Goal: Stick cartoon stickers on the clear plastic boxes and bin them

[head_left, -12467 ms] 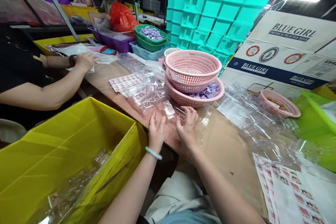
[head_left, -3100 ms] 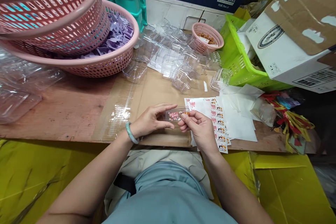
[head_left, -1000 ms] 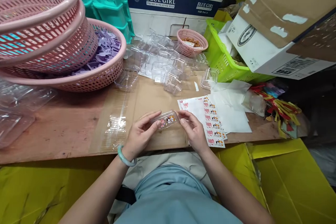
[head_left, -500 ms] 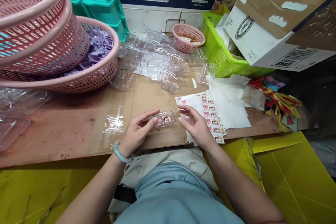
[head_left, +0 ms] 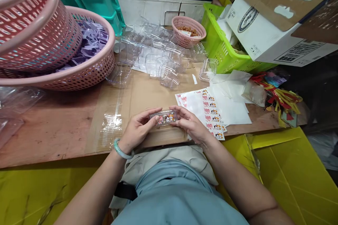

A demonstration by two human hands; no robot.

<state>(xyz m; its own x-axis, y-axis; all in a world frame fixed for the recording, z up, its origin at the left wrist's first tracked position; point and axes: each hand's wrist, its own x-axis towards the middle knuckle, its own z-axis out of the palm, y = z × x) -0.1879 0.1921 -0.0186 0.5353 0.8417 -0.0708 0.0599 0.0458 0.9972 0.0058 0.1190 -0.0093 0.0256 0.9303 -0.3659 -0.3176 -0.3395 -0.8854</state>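
A small clear plastic box with a cat sticker on its face is held over the cardboard, near the table's front edge. My left hand, with a pale green bangle on its wrist, grips the box's left end, thumb on top. At the right end, my right hand has its thumb and fingers closed on the box. Just right of that hand lie sticker sheets with a column of cat stickers along one side. Beyond the hands, several empty clear plastic boxes lie heaped.
Pink baskets stand stacked at the left, the lowest holding purple pieces. A small pink basket and a green crate are at the back. White backing papers lie at the right, beside red and yellow ribbons.
My right hand has moved left and taken hold of the box's right end. My left hand keeps its grip. The view has tilted slightly downward.
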